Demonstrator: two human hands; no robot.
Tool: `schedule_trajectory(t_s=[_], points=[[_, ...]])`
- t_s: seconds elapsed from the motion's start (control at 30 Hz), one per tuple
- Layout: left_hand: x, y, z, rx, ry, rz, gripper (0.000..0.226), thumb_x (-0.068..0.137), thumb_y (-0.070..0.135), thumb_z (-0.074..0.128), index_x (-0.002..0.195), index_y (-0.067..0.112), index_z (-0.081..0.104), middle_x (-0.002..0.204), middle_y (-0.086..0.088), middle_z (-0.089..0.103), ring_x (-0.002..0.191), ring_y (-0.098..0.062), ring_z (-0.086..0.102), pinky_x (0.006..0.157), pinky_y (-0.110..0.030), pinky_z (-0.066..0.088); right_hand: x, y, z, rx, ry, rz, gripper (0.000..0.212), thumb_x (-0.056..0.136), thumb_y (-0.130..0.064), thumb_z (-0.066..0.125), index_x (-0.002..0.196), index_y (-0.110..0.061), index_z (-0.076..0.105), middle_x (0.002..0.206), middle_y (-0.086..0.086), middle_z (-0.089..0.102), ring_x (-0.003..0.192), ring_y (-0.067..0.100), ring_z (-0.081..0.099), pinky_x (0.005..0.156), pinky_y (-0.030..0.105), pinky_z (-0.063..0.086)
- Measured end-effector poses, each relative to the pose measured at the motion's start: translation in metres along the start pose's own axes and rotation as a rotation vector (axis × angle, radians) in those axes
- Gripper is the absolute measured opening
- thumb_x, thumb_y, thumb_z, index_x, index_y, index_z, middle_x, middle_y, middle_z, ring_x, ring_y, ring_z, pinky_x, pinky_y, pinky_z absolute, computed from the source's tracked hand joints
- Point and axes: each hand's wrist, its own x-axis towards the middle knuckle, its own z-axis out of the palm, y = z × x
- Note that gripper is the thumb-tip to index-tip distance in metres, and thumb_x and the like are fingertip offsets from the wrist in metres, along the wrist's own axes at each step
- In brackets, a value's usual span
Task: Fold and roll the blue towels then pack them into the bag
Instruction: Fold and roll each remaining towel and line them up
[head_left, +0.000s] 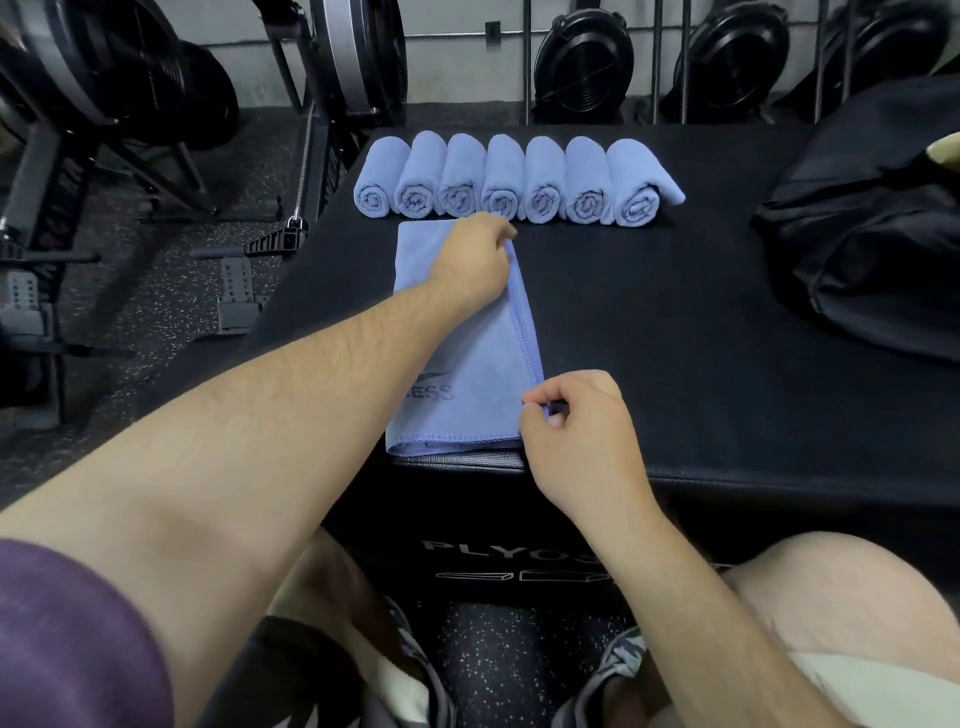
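Observation:
A blue towel (467, 364) lies folded lengthwise on the black plyo box (675, 338), near its left front. My left hand (475, 254) pinches the towel's far right corner. My right hand (576, 426) pinches the near right corner at the box's front edge. Several rolled blue towels (514, 179) stand side by side in a row along the far side of the box. The black bag (872, 218) sits slumped on the box at the right.
Rowing machines (104, 104) stand on the speckled floor to the left. Black fan wheels (582, 62) line the back wall. My knees and shoes show below the box front.

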Motion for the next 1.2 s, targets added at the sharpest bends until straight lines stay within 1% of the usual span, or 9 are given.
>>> schedule_trajectory(t_s=[0.1,0.2,0.33,0.43,0.53,0.6,0.7,0.9,1.2], points=[[-0.008,-0.006,0.001,0.303,-0.089,-0.118,0.028,0.102,0.030,0.038,0.110,0.019,0.062,0.126,-0.001,0.058,0.135,-0.030,0.041,0.107,-0.042,0.028,0.001,0.000,0.001,-0.045,0.008,0.000,0.017,0.093,-0.009,0.055,0.088,-0.021,0.065,0.111,-0.009,0.050,0.072,0.006,0.056,0.063,0.005,0.040],[-0.016,-0.013,0.005,0.350,-0.306,-0.209,0.054,0.102,0.052,0.026,0.144,0.026,0.046,0.163,0.000,0.029,0.154,-0.039,0.005,0.120,-0.066,0.000,0.000,0.000,0.001,-0.112,-0.005,-0.003,0.016,0.094,-0.009,0.051,0.093,-0.018,0.065,0.112,-0.007,0.048,0.072,0.006,0.055,0.059,0.006,0.040],[-0.019,-0.013,0.009,0.351,-0.362,-0.182,0.059,0.103,0.057,0.015,0.160,0.041,0.014,0.171,0.007,-0.003,0.154,-0.038,-0.014,0.117,-0.069,-0.012,-0.003,-0.003,0.002,-0.209,-0.027,-0.025,0.018,0.096,-0.007,0.047,0.101,-0.012,0.064,0.119,-0.004,0.045,0.080,0.009,0.056,0.070,0.016,0.046],[-0.021,-0.011,0.012,0.390,-0.365,-0.170,0.058,0.104,0.057,0.010,0.160,0.044,0.006,0.170,0.009,-0.008,0.154,-0.039,-0.016,0.115,-0.071,-0.014,-0.007,-0.003,0.008,-0.444,0.005,-0.084,0.019,0.091,-0.008,0.050,0.105,-0.010,0.064,0.129,-0.001,0.043,0.105,0.023,0.050,0.086,0.039,0.049],[-0.024,-0.009,0.011,0.419,-0.365,-0.165,0.058,0.104,0.055,0.008,0.160,0.044,0.004,0.170,0.010,-0.008,0.154,-0.039,-0.015,0.114,-0.072,-0.013,0.001,-0.006,0.015,-0.564,0.036,-0.248,0.033,0.092,-0.013,0.052,0.123,-0.008,0.062,0.152,0.007,0.039,0.136,0.029,0.038,0.104,0.043,0.040],[-0.025,-0.008,0.010,0.414,-0.370,-0.165,0.057,0.105,0.054,0.008,0.160,0.044,0.004,0.170,0.011,-0.008,0.154,-0.038,-0.016,0.115,-0.072,-0.013,0.010,-0.004,0.024,-0.595,-0.090,-0.279,0.049,0.102,-0.023,0.041,0.150,-0.010,0.040,0.167,0.008,0.018,0.154,0.024,0.015,0.119,0.040,0.025],[-0.022,-0.010,0.009,0.401,-0.372,-0.165,0.057,0.104,0.055,0.008,0.160,0.045,0.006,0.170,0.012,-0.007,0.154,-0.038,-0.016,0.114,-0.072,-0.013,0.017,0.005,0.036,-0.748,-0.219,-0.266,0.059,0.109,-0.036,0.016,0.162,-0.012,0.011,0.171,0.006,-0.003,0.157,0.022,-0.006,0.127,0.040,0.006],[-0.002,-0.012,0.009,0.387,-0.389,-0.178,0.060,0.100,0.061,0.015,0.158,0.049,0.008,0.169,0.015,-0.006,0.154,-0.038,-0.016,0.110,-0.077,-0.014,0.018,0.011,0.041,-0.796,-0.192,-0.284,0.077,0.094,-0.043,-0.009,0.163,-0.013,0.008,0.171,0.007,-0.002,0.157,0.023,-0.008,0.127,0.040,0.002],[0.016,-0.014,0.009,0.380,-0.392,-0.138,0.058,0.104,0.057,0.008,0.160,0.045,0.005,0.169,0.016,-0.007,0.154,-0.039,-0.015,0.114,-0.073,-0.014,0.017,0.010,0.042,-0.783,-0.190,-0.264,0.071,0.098,-0.042,0.001,0.163,-0.015,0.009,0.171,0.005,-0.002,0.157,0.022,-0.008,0.126,0.039,-0.001]])
